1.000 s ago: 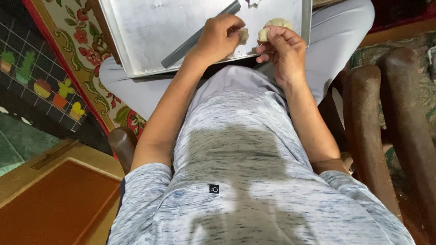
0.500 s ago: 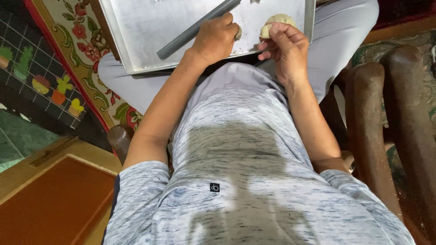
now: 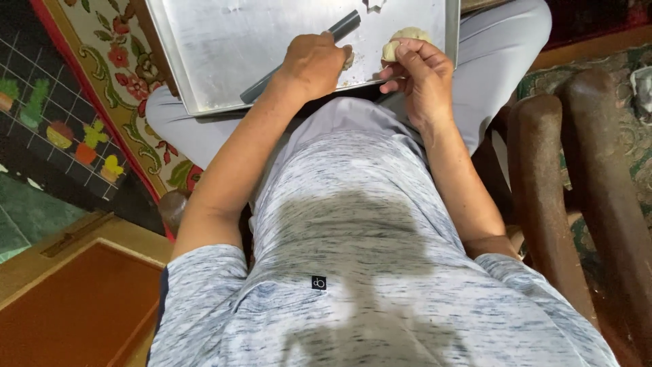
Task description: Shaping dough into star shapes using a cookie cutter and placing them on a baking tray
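Metal tray (image 3: 224, 47) cut off; left hand (image 3: 314, 64) hides dough.

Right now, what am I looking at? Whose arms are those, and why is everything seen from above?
The picture comes from a camera worn on a person's head, looking down their own body, so you see their grey speckled shirt and both arms. There is no machine, only two bare hands. A flat silver metal tray rests on the person's lap. The left hand lies on the tray's edge over a dark grey rod-shaped roller, apparently gripping it. The right hand pinches a small pale lump of dough in its fingertips. A flowery red and cream rug is on the left, and dark wooden chair arms are on the right.
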